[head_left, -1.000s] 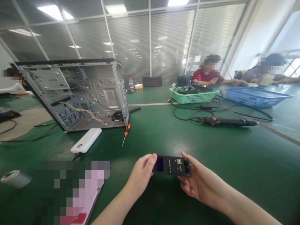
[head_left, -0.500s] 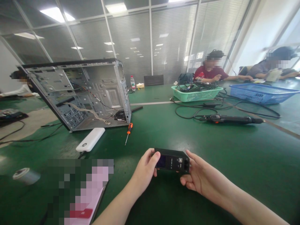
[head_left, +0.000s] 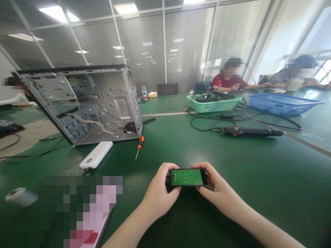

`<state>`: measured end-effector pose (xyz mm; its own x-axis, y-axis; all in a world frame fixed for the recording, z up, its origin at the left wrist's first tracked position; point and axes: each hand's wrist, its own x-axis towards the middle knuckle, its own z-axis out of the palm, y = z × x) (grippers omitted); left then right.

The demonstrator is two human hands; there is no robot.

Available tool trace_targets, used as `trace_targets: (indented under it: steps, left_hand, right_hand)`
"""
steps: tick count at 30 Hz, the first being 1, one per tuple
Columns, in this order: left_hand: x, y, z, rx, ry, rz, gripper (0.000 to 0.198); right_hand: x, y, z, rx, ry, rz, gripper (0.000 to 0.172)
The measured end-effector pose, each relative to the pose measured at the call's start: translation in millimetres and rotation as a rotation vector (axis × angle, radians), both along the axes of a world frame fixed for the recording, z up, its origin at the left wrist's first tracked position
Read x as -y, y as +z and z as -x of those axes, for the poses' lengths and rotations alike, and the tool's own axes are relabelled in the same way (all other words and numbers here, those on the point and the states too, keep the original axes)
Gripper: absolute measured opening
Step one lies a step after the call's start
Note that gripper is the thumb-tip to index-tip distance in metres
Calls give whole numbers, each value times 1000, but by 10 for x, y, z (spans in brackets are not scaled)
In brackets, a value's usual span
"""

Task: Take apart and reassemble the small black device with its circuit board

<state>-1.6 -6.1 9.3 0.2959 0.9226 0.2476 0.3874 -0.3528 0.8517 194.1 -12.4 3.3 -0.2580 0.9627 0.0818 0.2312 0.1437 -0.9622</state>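
A small black electronic device (head_left: 188, 177) is held level over the table, its open side with a green circuit board facing me. My left hand (head_left: 165, 187) grips its left end, thumb along the lower edge and fingers over the top. Around the right end closes my right hand (head_left: 210, 181), thumb below and index finger on the upper edge. The device's other face is hidden. Beyond my hands, a screwdriver (head_left: 140, 143) with an orange and black handle lies on the green table (head_left: 165, 148).
An open computer case (head_left: 121, 103) stands at the left, a white power bank (head_left: 97, 155) before it. A roll (head_left: 22, 197) lies at far left. To the right are a corded electric screwdriver (head_left: 250, 131), a green basket (head_left: 214, 106) of cables and a blue basket (head_left: 284, 105). People sit beyond.
The device has been turned over: its face with screen and buttons showed before, the circuit board shows now. My right hand has closed on its right end. The view shifted slightly.
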Motion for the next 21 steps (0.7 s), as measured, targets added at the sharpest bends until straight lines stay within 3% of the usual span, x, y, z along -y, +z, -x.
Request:
trace_targets:
  steps: [4, 8, 11, 15, 18, 21]
  left_hand:
    - [-8, 17, 2, -66, -1, -90, 44]
    - [-3, 17, -4, -87, -24, -119, 45]
    - [6, 6, -5, -59, -15, -36, 43]
    - [-11, -20, -1, 48, -33, 181, 55]
    - [-53, -45, 4, 163, -50, 282, 51]
    - [-86, -59, 22, 174, -53, 268, 50]
  right_hand:
    - [32, 4, 4, -47, 37, 37, 48]
    - [18, 42, 18, -132, -22, 154, 56]
    - [12, 91, 17, -132, -50, 251, 55]
    - [31, 128, -8, -190, -85, 312, 52]
    - [20, 122, -37, -200, -71, 286, 50]
    - [-19, 90, -71, -130, -3, 204, 52]
